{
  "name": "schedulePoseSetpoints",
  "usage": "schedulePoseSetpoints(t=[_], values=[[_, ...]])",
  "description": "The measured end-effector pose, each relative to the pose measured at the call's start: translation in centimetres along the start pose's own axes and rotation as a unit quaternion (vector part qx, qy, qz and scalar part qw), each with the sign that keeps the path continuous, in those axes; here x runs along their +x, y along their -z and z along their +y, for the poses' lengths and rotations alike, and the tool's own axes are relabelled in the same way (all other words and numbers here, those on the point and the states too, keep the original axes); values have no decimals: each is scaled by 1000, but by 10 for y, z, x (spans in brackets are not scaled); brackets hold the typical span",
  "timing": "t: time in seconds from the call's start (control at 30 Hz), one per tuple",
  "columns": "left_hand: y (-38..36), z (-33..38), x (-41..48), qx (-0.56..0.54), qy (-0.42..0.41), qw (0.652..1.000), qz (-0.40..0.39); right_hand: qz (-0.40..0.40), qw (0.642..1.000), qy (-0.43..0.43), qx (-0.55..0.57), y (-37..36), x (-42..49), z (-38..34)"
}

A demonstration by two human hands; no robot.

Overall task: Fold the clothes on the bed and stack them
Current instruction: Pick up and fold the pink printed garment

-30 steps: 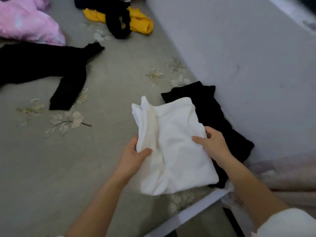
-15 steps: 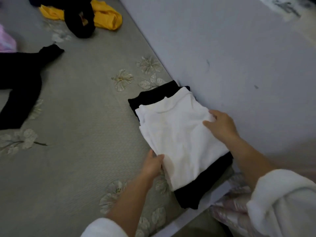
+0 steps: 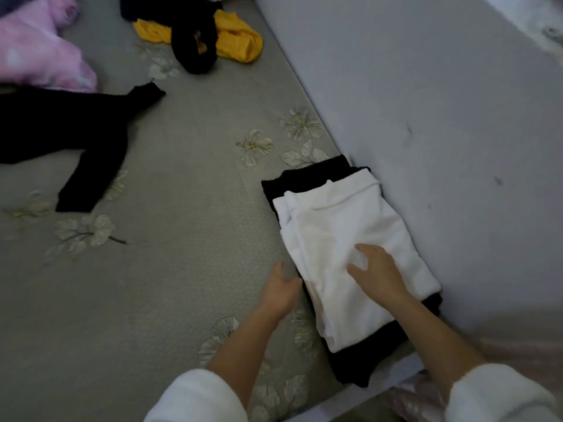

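A folded white garment [image 3: 344,233] lies on top of a folded black garment [image 3: 359,363] at the right of the bed [image 3: 182,269], against the wall. My right hand [image 3: 376,271] rests flat on the white garment with its fingers spread. My left hand [image 3: 281,289] sits at the stack's left edge, fingers curled loosely against the cloth; whether it grips the edge is hidden. An unfolded black garment [image 3: 61,132] lies spread at the left.
A pink garment [image 3: 39,53] lies at the far left. A yellow garment [image 3: 237,41] with a black one [image 3: 195,47] across it lies at the back. A grey wall [image 3: 426,102] runs along the bed's right side. The bed's near edge [image 3: 350,403] is at the bottom.
The white garment went from held in both hands beside the black one to lying on top of it. My right hand slid from its far right edge to its middle.
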State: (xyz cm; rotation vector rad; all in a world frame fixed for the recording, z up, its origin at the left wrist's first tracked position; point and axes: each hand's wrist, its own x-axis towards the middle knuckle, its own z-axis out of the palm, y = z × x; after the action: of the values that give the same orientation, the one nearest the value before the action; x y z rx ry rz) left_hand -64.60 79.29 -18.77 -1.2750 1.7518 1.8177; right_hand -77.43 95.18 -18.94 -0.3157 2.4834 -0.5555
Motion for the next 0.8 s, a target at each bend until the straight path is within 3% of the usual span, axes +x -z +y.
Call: schedulePoseSetpoints(t=[0.2, 0.4, 0.63, 0.8], values=[[89, -8, -47, 20, -53, 993, 99, -31, 994, 99, 18, -44, -45, -100], [215, -55, -134, 17, -72, 976, 203, -74, 978, 195, -34, -119, -129, -224], [400, -180, -267, 0, -65, 944, 322, -107, 950, 282, -77, -246, -276, -379], [521, -292, -369, -16, -29, 904, 425, -177, 908, 365, -105, -355, -392, -487]])
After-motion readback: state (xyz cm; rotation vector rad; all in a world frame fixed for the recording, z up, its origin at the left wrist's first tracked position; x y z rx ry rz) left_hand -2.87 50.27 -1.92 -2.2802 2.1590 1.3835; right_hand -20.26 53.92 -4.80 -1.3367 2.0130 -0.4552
